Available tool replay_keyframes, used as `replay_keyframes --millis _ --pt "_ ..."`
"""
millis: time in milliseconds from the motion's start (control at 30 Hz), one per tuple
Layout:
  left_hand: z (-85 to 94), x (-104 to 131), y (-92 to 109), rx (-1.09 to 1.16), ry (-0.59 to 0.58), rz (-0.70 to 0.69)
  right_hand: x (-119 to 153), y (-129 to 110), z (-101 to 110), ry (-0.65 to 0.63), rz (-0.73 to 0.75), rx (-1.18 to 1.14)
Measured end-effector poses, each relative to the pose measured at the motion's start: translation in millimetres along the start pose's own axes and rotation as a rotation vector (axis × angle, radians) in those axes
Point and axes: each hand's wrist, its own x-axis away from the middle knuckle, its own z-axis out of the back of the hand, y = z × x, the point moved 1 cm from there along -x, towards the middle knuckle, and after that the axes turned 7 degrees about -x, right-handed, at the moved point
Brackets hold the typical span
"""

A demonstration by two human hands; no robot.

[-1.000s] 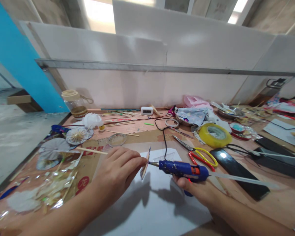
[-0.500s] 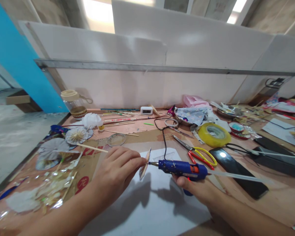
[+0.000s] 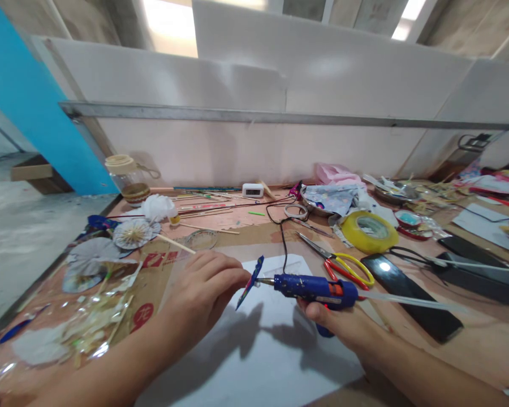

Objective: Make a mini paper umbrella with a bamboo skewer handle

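My left hand (image 3: 210, 288) is closed around a thin wooden stick (image 3: 176, 243) whose end juts out behind the fingers. At my fingertips a small flat blue patterned piece (image 3: 250, 282), perhaps a folded rosette, shows almost edge-on. My right hand (image 3: 343, 323) grips a blue hot glue gun (image 3: 309, 287) lying level, a clear glue stick (image 3: 407, 301) out of its back. Its metal nozzle points left and meets the face of the blue piece. White paper (image 3: 254, 362) lies below both hands, with their shadows on it.
Pleated rosettes (image 3: 131, 233) and plastic scraps (image 3: 89, 322) lie left. To the right are scissors (image 3: 343, 265), yellow tape (image 3: 369, 232) and a phone (image 3: 413, 297). The gun's black cord (image 3: 284, 243) runs backward. A jar (image 3: 129, 181) stands at the back left.
The piece at my left fingertips has turned: its pale pleated side showed before, its blue patterned side now. The stick end swung slightly right. The glue gun stayed nearly still.
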Motion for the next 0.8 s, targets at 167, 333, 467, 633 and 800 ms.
replay_keyframes --millis 167,333,467,633,800 --pt "-0.5 -0.4 1.3 0.005 -0.003 0.006 -1.9 -2.8 -1.7 -0.069 0.004 -0.114" --pt "-0.6 -0.9 2.2 -0.006 -0.003 0.011 -2.4 -7.1 -2.8 -0.064 0.014 -0.104" --pt "-0.7 -1.2 3.4 -0.033 0.022 0.005 -2.2 -5.4 -3.0 -0.056 -0.01 -0.072" --pt "-2.0 -2.3 4.6 -0.072 0.046 -0.003 -1.5 -3.8 -4.0 -0.031 0.011 -0.06" --pt "-0.2 -1.7 4.9 -0.101 0.053 0.004 -0.4 -3.5 -4.6 -0.052 0.013 -0.033"
